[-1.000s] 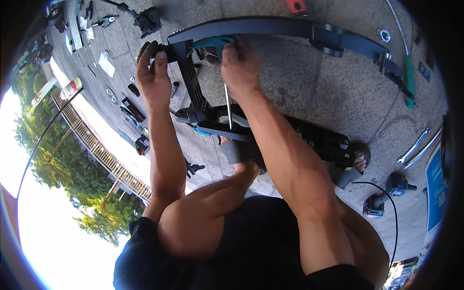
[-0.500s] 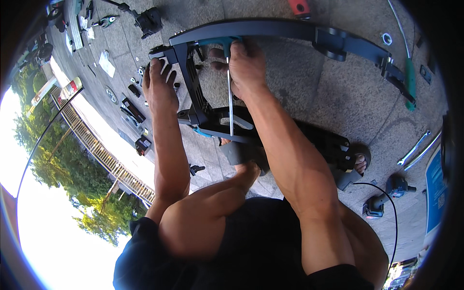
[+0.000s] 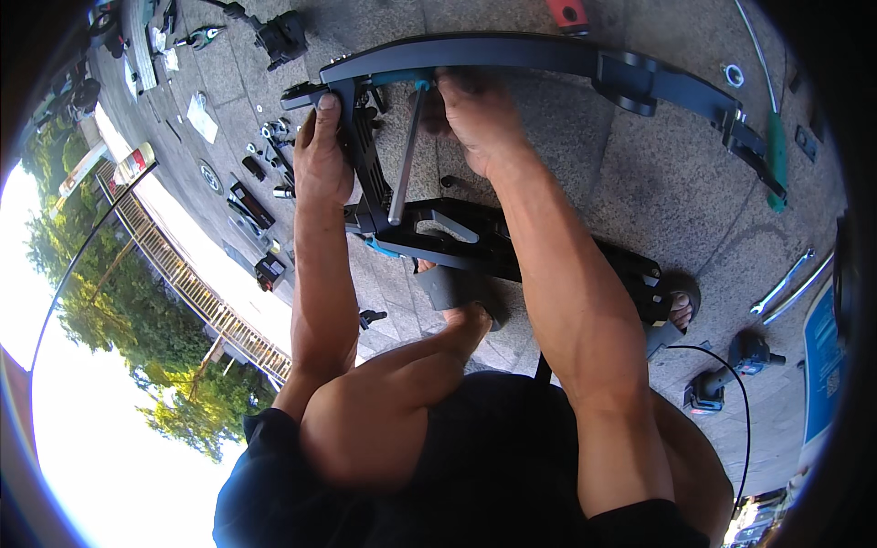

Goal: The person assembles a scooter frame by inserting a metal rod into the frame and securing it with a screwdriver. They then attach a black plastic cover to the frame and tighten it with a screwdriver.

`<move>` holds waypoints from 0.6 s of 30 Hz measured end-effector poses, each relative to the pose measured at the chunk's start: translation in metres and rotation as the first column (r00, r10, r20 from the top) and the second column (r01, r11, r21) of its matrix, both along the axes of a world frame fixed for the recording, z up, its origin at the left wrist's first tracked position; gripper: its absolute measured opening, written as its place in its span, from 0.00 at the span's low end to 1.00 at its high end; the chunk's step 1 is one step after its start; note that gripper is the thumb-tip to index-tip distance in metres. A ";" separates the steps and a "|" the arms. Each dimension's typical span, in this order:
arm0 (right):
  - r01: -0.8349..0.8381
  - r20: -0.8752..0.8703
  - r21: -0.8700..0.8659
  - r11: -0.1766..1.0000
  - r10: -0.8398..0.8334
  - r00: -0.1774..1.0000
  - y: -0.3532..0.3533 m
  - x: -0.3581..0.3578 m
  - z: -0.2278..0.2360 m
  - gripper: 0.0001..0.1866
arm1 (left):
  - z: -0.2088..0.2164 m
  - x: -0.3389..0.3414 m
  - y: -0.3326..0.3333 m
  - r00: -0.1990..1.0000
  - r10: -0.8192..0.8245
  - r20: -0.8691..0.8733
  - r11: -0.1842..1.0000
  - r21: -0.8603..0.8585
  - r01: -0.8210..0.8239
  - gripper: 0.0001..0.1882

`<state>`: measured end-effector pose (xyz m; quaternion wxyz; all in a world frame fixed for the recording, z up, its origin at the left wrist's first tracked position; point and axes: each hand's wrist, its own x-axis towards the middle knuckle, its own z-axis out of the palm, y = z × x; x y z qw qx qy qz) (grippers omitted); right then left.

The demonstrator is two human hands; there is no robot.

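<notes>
A dark metal frame [image 3: 512, 53] with a long curved bar, an upright post and a lower section stands over the paving before me. My left hand [image 3: 322, 157] is closed round the post's upper left corner, its thumb lying along the metal. Beneath the curved bar, my right hand [image 3: 480, 119] grips a T-handle hex key [image 3: 408, 155] with a teal handle. Its bare steel shaft slants down and toward me, and the tip ends just above the lower section. The right fingers are partly hidden in shadow under the bar.
Small parts [image 3: 272, 137] and a black box-shaped piece [image 3: 251, 205] lie to the left. A green-handled screwdriver [image 3: 776, 155], a wrench [image 3: 784, 281] and a cordless drill [image 3: 731, 373] lie right. A red object [image 3: 568, 14] is at the far edge. My feet flank the lower section.
My left hand has moved right onto the post and closed on it. The hex key has tilted, its tip swinging left and up off the lower section. My right hand has shifted slightly right.
</notes>
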<state>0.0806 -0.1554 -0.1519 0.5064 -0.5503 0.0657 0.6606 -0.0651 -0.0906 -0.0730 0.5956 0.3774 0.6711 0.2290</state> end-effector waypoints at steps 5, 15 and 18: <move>-0.317 0.358 -0.080 0.945 0.324 0.876 -0.001 0.009 -0.014 0.23 | 0.023 0.011 -0.012 0.897 0.066 -0.436 0.984 0.177 0.014 0.27; -0.385 0.320 0.101 0.917 0.337 0.886 0.007 0.016 -0.005 0.20 | 0.084 0.082 -0.033 0.893 -0.444 -0.077 0.896 -0.058 0.440 0.32; -0.466 0.377 0.081 0.881 0.406 0.832 0.005 0.021 -0.009 0.22 | 0.087 0.081 -0.031 0.842 -0.524 -0.125 0.831 -0.292 0.474 0.34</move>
